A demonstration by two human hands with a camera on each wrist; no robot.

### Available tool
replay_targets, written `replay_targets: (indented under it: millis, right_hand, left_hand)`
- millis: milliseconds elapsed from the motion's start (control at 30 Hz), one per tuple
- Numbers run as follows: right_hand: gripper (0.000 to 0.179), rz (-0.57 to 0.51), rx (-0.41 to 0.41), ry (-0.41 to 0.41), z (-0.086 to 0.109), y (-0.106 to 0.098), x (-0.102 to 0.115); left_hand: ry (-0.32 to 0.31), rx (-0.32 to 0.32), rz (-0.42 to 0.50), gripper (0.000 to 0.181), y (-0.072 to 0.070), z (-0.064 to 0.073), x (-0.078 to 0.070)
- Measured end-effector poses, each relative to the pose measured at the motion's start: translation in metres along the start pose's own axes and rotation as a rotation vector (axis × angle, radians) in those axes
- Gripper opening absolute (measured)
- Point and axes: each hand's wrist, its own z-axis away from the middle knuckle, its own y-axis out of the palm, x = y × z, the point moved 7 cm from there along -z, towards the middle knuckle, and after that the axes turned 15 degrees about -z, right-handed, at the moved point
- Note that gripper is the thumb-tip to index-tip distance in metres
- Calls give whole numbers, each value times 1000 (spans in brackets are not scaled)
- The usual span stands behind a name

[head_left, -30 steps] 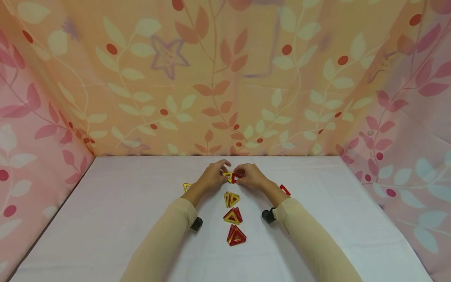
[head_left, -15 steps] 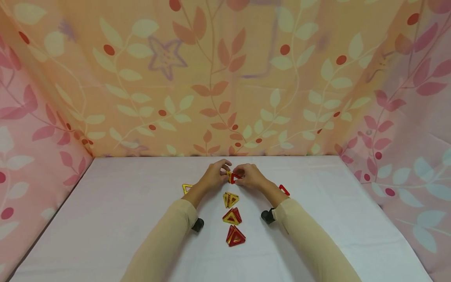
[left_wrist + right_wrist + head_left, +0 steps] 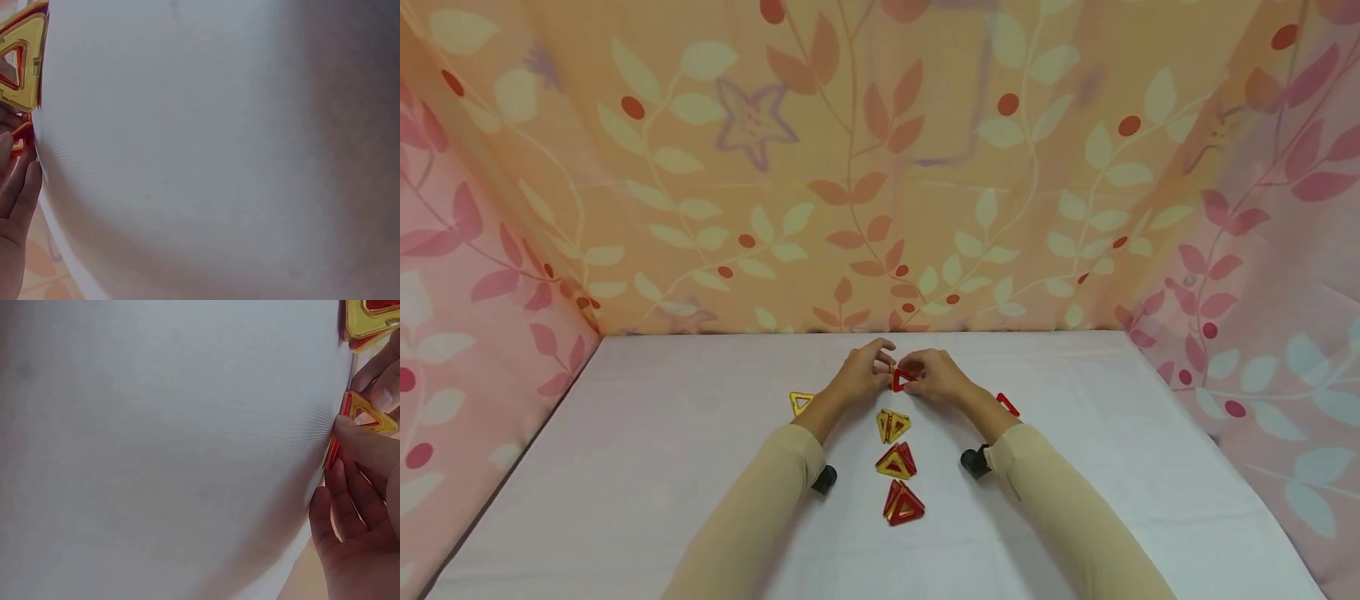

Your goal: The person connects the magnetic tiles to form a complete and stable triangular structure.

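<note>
Near the far side of the table, my left hand [image 3: 859,377] and right hand [image 3: 940,377] work close together. My right hand pinches a red triangular magnetic tile [image 3: 902,381] between thumb and fingers. My left fingers hold a yellow triangular magnetic tile [image 3: 374,417], its edge meeting the red tile's in the right wrist view. From the head, that yellow tile appears as a thin strip, mostly hidden by my left hand. Just nearer stands a small yellow-faced pyramid of tiles [image 3: 893,425], which looms large in the left wrist view.
Two more tile pyramids, one red and yellow [image 3: 897,461], one mainly red [image 3: 904,503], line up towards me. A loose yellow triangle tile [image 3: 801,402] lies beside my left forearm, a loose red one [image 3: 1008,405] beside my right. A patterned curtain [image 3: 880,208] backs the white table [image 3: 625,467].
The yellow tile in my left fingers has tipped from showing its face to nearly edge-on against the red tile. My left hand has shifted slightly right; the right hand stays almost still.
</note>
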Motion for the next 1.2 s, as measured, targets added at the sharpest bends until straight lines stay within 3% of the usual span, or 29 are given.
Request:
replay_targets:
  millis: [333,633,1000,1200]
  right_hand:
    - [34,-10,35,13,0,-2,0]
    - [39,-34,82,3,12,-13,8]
    - [39,-11,153,-38,45,-34,7]
    - [42,30,128,-47,70,-53,-2]
  left_hand:
    - [-13,-5,-53,46,0,-1,0]
    - [-21,-1,-63,45,1,-2,-2]
    - [-40,11,-29,44,0,-1,1]
    - [-44,32,-24,45,2,-1,1]
